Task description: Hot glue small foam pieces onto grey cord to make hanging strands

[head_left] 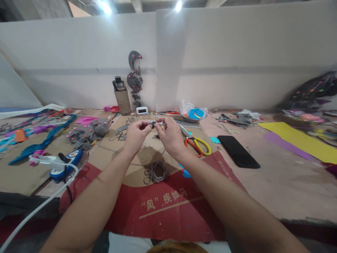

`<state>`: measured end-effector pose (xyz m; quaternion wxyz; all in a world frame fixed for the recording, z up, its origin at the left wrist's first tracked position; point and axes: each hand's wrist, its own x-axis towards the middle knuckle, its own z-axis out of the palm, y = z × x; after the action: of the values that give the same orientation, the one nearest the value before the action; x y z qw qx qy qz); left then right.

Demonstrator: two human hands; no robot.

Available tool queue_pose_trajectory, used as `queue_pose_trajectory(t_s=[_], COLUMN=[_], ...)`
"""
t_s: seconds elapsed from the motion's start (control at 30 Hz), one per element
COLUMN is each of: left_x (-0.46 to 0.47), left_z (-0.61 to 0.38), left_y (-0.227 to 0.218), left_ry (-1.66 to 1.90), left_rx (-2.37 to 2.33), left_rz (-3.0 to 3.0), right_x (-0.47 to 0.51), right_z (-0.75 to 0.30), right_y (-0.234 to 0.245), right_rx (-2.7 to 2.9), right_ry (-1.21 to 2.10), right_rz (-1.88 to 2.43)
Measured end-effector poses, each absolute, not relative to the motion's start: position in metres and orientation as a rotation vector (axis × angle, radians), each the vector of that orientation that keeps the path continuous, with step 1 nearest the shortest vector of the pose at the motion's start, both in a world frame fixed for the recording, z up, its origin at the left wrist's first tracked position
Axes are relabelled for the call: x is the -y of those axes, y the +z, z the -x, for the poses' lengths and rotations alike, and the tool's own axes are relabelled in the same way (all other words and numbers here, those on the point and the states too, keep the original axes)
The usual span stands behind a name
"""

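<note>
Above the cardboard sheet (168,219), my left hand (137,136) and my right hand (170,137) meet fingertip to fingertip. Both pinch a small dark grey piece (153,124), too small for me to name its kind. A grey cord seems to run down from the hands, partly hidden by them. Below, a coiled bundle of grey cord (158,172) lies on the cardboard. Just right of my right hand rest scissors (196,144) with red and yellow handles. Blue paper cutouts (186,173) show partly from under my right forearm.
A black phone (238,151) lies to the right, near yellow sheet material (297,137). A bottle (122,98) and a small white clock (141,110) stand at the back. On the left are a blue power strip (67,165) with a white cable and grey felt pieces (89,133).
</note>
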<state>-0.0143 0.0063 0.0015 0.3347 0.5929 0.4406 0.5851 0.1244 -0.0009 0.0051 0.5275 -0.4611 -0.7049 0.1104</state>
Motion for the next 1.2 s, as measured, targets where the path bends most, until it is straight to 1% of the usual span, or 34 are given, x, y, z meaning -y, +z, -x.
queue_pose_trajectory(t_s=[0.17,0.3,0.4,0.5,0.63,0.9,0.97,1.1,1.2], left_x=[-0.009,-0.008,-0.004,-0.004,-0.006,-0.002,-0.002,-0.002,-0.002], left_z=[0.017,0.021,0.023,0.024,0.025,0.024,0.025,0.026,0.026], left_y=[0.002,0.009,0.016,0.017,0.012,0.012,0.011,0.010,0.010], left_ry=[1.479,1.270,1.186,1.203,1.270,1.208,1.182,1.139,1.178], left_rx=[-1.085,-0.951,-0.898,-0.931,-1.036,-1.302,-1.374,-1.452,-1.524], left_rz=[-1.504,-1.379,-1.296,-1.300,-1.458,-2.002,-2.167,-2.398,-2.345], right_x=[-0.002,-0.012,-0.018,-0.020,-0.016,-0.004,-0.004,-0.003,-0.002], right_z=[-0.126,-0.129,-0.131,-0.132,-0.131,-0.132,-0.132,-0.133,-0.134], right_y=[0.005,-0.001,-0.006,-0.010,-0.008,0.000,0.000,0.003,0.006], right_rx=[1.687,1.601,1.547,1.555,1.614,1.871,1.934,2.028,2.028], right_ry=[0.407,0.673,0.740,0.726,0.646,0.220,0.158,0.186,0.318], right_rz=[1.087,1.052,1.047,1.050,1.087,1.188,1.227,1.261,1.196])
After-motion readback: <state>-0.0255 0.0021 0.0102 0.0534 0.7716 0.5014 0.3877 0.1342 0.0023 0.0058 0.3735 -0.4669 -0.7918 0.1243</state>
